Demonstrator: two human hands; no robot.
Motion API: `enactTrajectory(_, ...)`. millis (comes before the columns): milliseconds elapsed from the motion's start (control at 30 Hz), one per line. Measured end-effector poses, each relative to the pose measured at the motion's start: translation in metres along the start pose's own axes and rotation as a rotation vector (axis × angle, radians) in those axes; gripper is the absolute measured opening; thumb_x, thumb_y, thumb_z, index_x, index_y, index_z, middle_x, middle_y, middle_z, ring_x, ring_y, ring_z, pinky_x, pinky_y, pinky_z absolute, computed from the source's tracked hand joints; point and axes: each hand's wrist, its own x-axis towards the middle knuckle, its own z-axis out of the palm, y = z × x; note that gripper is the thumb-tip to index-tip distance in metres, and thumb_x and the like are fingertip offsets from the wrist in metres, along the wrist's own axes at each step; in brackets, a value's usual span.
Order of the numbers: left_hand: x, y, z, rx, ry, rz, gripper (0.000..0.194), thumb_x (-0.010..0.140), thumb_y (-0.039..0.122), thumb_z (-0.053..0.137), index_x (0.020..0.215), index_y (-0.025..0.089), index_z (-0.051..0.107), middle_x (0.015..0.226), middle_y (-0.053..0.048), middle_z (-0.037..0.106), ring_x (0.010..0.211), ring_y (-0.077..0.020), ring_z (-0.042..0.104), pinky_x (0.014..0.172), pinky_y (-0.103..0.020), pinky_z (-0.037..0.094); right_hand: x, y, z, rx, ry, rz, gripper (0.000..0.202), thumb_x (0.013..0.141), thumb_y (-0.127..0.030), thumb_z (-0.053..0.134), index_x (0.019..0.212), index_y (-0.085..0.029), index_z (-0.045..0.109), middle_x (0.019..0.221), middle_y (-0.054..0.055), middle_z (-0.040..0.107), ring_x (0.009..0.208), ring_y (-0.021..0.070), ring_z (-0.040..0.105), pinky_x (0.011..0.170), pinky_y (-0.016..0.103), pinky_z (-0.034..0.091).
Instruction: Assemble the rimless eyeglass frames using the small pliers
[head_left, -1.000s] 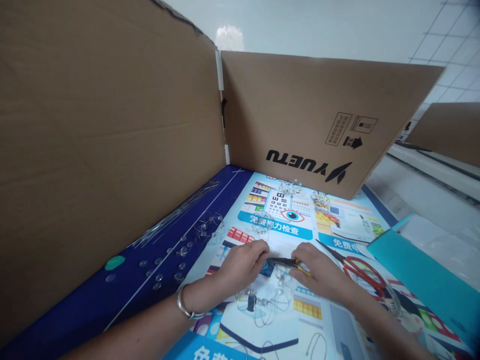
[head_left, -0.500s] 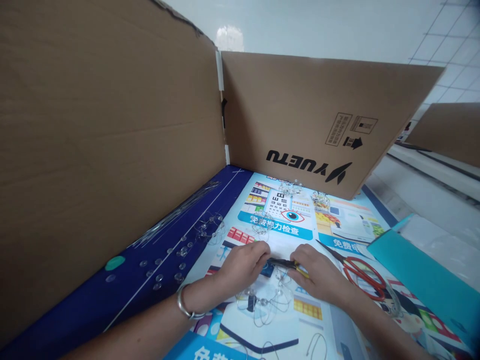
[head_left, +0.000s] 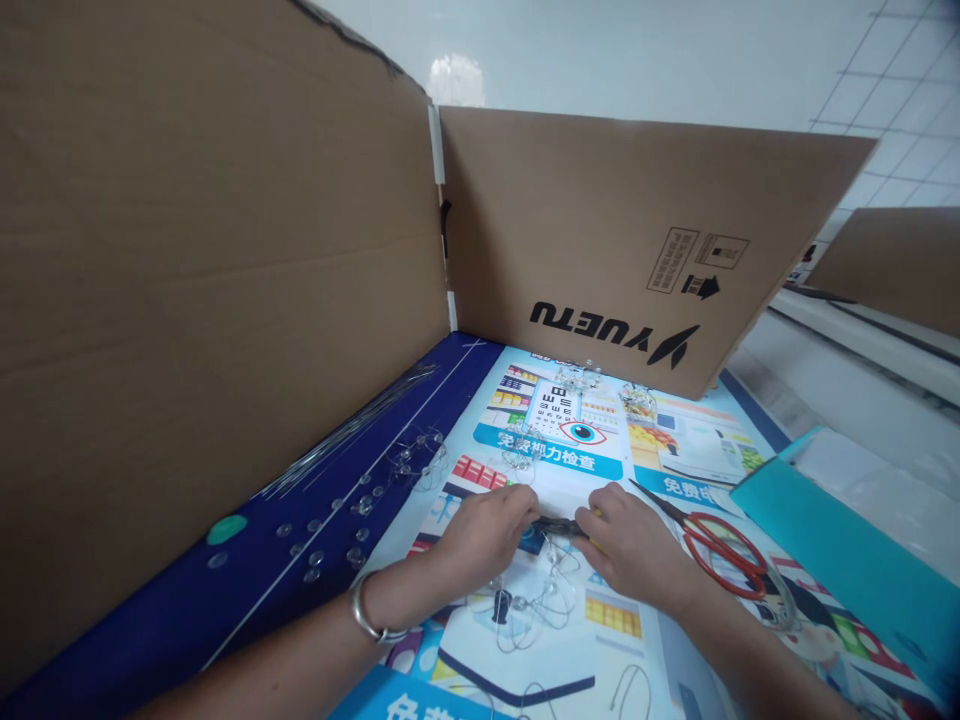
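My right hand (head_left: 634,545) is closed around the yellow-handled pliers (head_left: 559,525), whose dark jaws point left. Close to the jaw tips, my left hand (head_left: 495,525) is closed in a pinch on thin wire; the fingertips hide the exact grip. Below and between both hands is a beaded wire piece (head_left: 521,604), made of looped silver wire with clear round beads. To the right of my right hand lie red-handled scissors (head_left: 724,555), blades toward the upper left.
Clear beads (head_left: 316,558) and a bundle of straight wires (head_left: 345,430) lie on the blue strip at left. Other beaded wire pieces (head_left: 420,457) sit farther back. Cardboard walls (head_left: 630,220) stand at the left and back. A teal folder (head_left: 840,560) lies at right.
The pliers have turned slightly and my right hand has shifted a little around the handles. My left hand stays pinched by the jaws. The view has shifted very slightly.
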Motion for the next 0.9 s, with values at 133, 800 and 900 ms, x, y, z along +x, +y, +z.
enactTrajectory(133, -0.0008, 0.0002, 0.0007, 0.034, -0.019, 0.019, 0.013, 0.088, 0.016, 0.035, 0.083, 0.018, 0.047, 0.075, -0.001, 0.058, 0.066, -0.0150, 0.052, 0.057, -0.023, 0.031, -0.0007, 0.0005, 0.0023, -0.030, 0.013, -0.011, 0.021, 0.087, -0.033, 0.039, 0.090, -0.018, 0.054, 0.088, 0.009, 0.049, 0.089, 0.0228, 0.042, 0.073, 0.035, 0.035)
enactTrajectory(800, -0.0012, 0.0025, -0.0023, -0.029, -0.024, -0.016, 0.014, 0.090, 0.021, 0.033, 0.083, 0.018, 0.044, 0.073, -0.001, 0.057, 0.065, -0.0156, 0.053, 0.057, -0.024, 0.033, -0.0025, 0.0008, -0.0022, -0.011, 0.000, 0.004, 0.018, 0.086, -0.032, 0.041, 0.087, -0.019, 0.054, 0.088, 0.008, 0.050, 0.087, 0.0218, 0.043, 0.071, 0.034, 0.034)
enactTrajectory(900, -0.0011, 0.0027, -0.0027, -0.036, -0.023, -0.017, 0.014, 0.091, 0.021, 0.032, 0.083, 0.019, 0.044, 0.073, -0.001, 0.057, 0.065, -0.0156, 0.054, 0.057, -0.024, 0.032, -0.0015, 0.0006, -0.0039, -0.019, -0.005, 0.008, 0.019, 0.086, -0.033, 0.041, 0.087, -0.019, 0.054, 0.088, 0.008, 0.050, 0.087, 0.0224, 0.043, 0.072, 0.035, 0.035)
